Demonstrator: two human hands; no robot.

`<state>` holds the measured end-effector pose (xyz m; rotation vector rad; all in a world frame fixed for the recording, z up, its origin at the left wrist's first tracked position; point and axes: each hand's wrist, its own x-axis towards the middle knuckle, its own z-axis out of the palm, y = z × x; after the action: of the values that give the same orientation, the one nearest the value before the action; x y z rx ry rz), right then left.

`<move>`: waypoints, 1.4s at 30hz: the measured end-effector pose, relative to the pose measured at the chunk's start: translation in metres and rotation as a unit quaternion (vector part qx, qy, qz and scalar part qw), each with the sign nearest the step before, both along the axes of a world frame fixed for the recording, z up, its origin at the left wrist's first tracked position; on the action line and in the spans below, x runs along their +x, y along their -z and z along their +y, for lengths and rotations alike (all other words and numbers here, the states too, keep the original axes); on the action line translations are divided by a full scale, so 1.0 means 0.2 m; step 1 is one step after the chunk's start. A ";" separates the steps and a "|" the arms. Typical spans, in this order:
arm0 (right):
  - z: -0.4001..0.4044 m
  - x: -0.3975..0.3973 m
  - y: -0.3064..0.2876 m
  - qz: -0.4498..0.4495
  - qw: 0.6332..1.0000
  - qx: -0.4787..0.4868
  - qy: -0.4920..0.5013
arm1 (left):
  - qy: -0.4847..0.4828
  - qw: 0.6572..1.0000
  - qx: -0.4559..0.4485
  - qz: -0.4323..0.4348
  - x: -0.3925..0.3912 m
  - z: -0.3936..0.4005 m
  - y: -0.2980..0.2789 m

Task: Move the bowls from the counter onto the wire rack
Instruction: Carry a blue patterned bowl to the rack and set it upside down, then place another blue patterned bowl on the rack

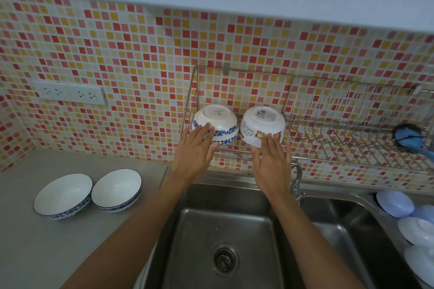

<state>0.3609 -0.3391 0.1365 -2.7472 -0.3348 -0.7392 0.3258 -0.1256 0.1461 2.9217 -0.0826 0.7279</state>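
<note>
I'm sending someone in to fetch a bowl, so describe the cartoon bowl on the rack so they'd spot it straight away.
Find the wire rack on the mosaic wall above the sink. At its left end two bowls sit upside down, side by side. Take the right one, the cartoon bowl: plain white with a small orange cartoon figure, while its neighbour, the blue-patterned bowl, has a blue floral band.

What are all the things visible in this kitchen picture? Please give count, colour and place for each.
bowls on rack: two, upside down; one white with blue pattern, one white with cartoon print; left end of wire rack.
bowls on counter: two, white with blue rims, upright, left of sink.
wire rack: one, silver, on tiled wall.
brush: one, blue, right part of rack.
sink: one, steel, two basins.
socket panel: one, white, wall left.
dishes: several, pale, right edge.
left hand: open, touching blue-pattern bowl.
right hand: open, at cartoon bowl.
</note>
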 end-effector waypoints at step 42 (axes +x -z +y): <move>1.57 -0.51 0.77 0.570 0.733 0.371 0.004 | -0.303 0.766 -0.549 0.139 -0.64 1.16 0.81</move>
<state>0.2583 -0.0246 -0.0178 -1.8976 0.2223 0.7447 0.1984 0.1057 -0.0160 1.7995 0.9944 0.2030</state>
